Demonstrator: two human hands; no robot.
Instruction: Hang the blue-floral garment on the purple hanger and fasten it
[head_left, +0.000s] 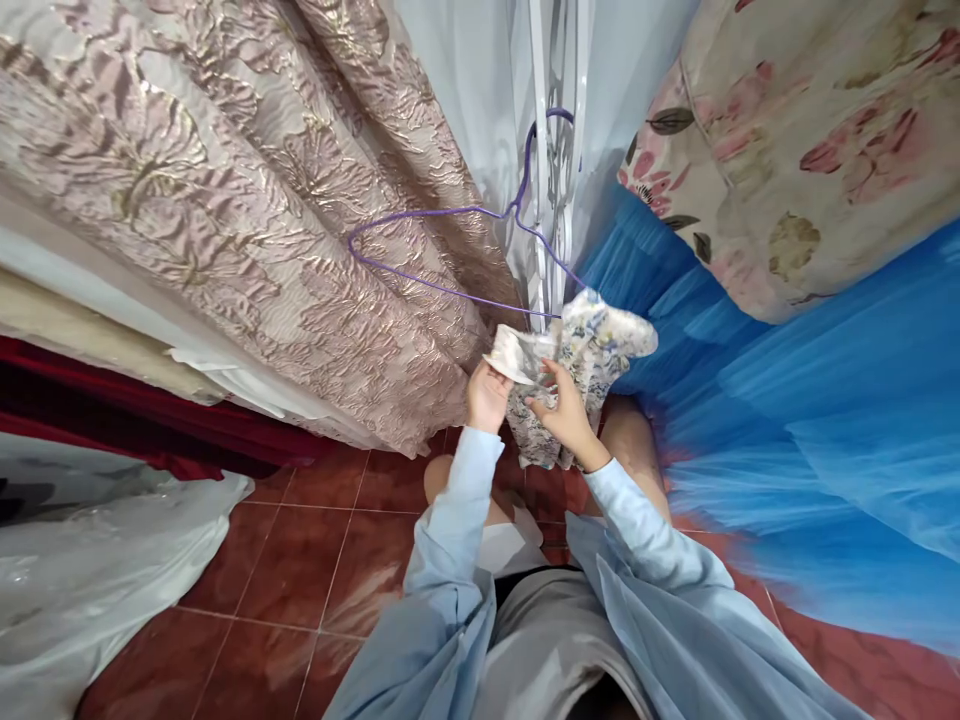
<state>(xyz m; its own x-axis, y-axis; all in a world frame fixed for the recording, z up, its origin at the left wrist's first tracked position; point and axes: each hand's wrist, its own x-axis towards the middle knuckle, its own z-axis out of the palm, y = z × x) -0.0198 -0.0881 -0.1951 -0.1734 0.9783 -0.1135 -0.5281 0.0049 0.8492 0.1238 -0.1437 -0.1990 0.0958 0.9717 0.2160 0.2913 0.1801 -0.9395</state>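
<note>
A purple wire hanger [427,213] hangs tilted in front of white metal bars. A floral garment [592,350], white with blue and yellow flowers, covers the hanger's right end, while the left end is bare. Below that bare part, my left hand [489,398] is closed on the garment's loose white edge, palm turned up. My right hand [566,412] is just beside it, thumb and fingertips closed on the garment's middle. The lower part of the garment hangs down between my knees.
On the left hangs a pink brocade gown [225,200], with dark red cloth [112,410] and a sheer white fabric [112,560] beyond it. To the right are a blue tulle skirt [840,430] and a floral cloth [825,160]. White rack bars [540,60] stand ahead; red tiles [292,570] lie below.
</note>
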